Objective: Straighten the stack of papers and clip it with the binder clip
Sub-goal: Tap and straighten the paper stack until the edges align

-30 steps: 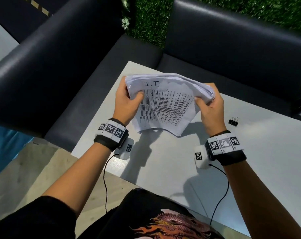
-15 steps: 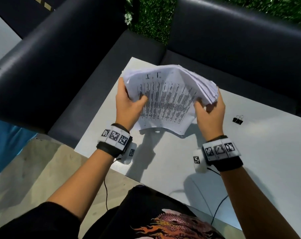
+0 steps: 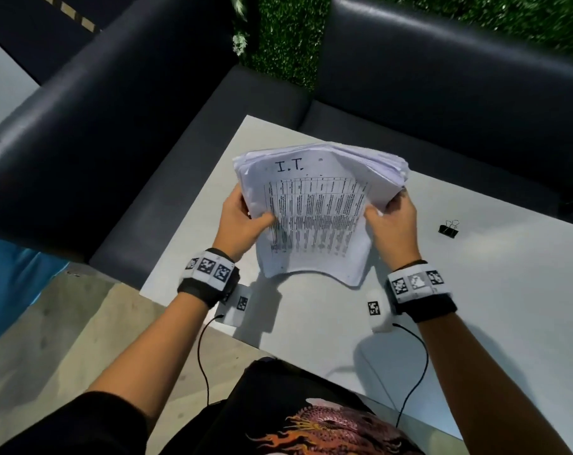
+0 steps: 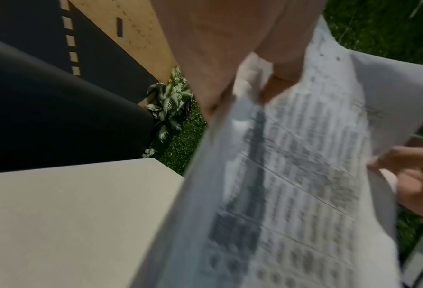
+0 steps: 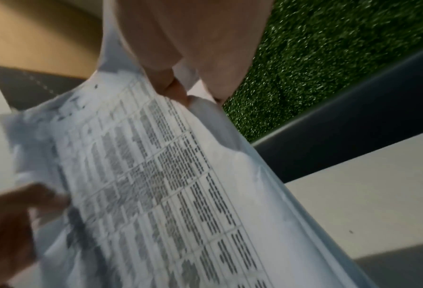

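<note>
A stack of white papers [image 3: 314,211], its top sheet a printed table headed "I.T.", is held above the white table [image 3: 475,323], bowed and uneven at the edges. My left hand [image 3: 242,221] grips its left edge, thumb on the top sheet. My right hand [image 3: 393,221] grips the right edge the same way. Both wrist views show the printed papers [image 4: 292,185] [image 5: 168,185] close up and blurred, with my left hand [image 4: 230,58] and my right hand [image 5: 181,48] at the top. A black binder clip [image 3: 448,229] lies on the table, right of my right hand, apart from the papers.
Dark sofas [image 3: 98,126] border the table on the left and at the back [image 3: 442,77]. Green turf [image 3: 285,37] and a plant show between them. Cables [image 3: 413,366] run from my wrist cameras across the table's near edge.
The stack has come down and toward me, and its fanned right edge has drawn closer together. Both hands kept their grip on the side edges.
</note>
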`<control>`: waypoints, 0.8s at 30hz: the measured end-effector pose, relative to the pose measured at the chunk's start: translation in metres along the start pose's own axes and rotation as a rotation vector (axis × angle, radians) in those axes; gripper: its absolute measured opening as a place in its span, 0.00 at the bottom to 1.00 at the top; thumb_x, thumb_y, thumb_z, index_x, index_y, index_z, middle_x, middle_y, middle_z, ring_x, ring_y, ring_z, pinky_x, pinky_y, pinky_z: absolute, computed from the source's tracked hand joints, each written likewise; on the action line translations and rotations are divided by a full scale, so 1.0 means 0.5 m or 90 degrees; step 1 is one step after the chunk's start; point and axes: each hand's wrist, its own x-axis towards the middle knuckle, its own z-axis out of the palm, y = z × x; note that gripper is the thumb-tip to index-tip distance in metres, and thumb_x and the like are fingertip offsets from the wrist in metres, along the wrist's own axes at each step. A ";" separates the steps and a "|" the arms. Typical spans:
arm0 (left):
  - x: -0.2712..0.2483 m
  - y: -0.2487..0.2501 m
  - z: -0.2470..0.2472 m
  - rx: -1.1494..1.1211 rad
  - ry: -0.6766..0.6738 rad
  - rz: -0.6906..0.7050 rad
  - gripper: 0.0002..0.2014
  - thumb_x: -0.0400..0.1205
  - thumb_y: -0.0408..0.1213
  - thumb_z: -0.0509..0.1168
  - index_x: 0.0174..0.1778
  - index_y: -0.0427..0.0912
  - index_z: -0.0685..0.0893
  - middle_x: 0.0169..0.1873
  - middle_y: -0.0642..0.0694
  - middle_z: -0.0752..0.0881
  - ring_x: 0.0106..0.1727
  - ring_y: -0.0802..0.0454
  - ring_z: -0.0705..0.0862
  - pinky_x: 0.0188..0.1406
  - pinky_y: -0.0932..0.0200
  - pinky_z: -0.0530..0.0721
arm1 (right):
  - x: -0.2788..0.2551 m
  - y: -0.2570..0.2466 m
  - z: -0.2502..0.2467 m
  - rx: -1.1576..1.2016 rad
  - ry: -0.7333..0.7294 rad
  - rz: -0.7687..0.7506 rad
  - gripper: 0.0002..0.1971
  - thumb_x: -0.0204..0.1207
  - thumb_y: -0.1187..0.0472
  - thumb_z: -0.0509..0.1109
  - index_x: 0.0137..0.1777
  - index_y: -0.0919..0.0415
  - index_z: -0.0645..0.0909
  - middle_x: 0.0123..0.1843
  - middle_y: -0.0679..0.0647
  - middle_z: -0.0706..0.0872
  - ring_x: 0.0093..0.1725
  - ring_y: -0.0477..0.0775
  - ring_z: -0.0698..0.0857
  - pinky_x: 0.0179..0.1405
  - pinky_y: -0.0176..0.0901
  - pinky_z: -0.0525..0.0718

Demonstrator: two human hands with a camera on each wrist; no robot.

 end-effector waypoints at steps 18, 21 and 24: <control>-0.023 -0.085 -0.011 -0.046 -0.033 -0.305 0.08 0.70 0.35 0.78 0.37 0.38 0.85 0.19 0.52 0.83 0.13 0.52 0.68 0.13 0.64 0.59 | -0.104 0.238 -0.143 -0.068 -0.355 0.377 0.26 0.69 0.62 0.79 0.68 0.61 0.79 0.53 0.48 0.91 0.56 0.52 0.88 0.59 0.51 0.86; -0.040 -0.094 -0.028 -0.117 0.024 -0.318 0.14 0.71 0.35 0.77 0.51 0.35 0.88 0.26 0.49 0.89 0.15 0.53 0.68 0.16 0.63 0.57 | -0.142 0.289 -0.142 0.238 -0.236 0.481 0.39 0.60 0.58 0.84 0.71 0.66 0.73 0.60 0.65 0.85 0.61 0.70 0.82 0.47 0.57 0.89; -0.064 -0.094 -0.009 -0.151 0.089 -0.344 0.21 0.76 0.32 0.72 0.61 0.23 0.80 0.15 0.39 0.82 0.07 0.57 0.64 0.11 0.70 0.57 | -0.148 0.275 -0.113 0.491 -0.219 0.508 0.40 0.60 0.53 0.83 0.72 0.57 0.72 0.68 0.65 0.80 0.64 0.69 0.83 0.53 0.65 0.85</control>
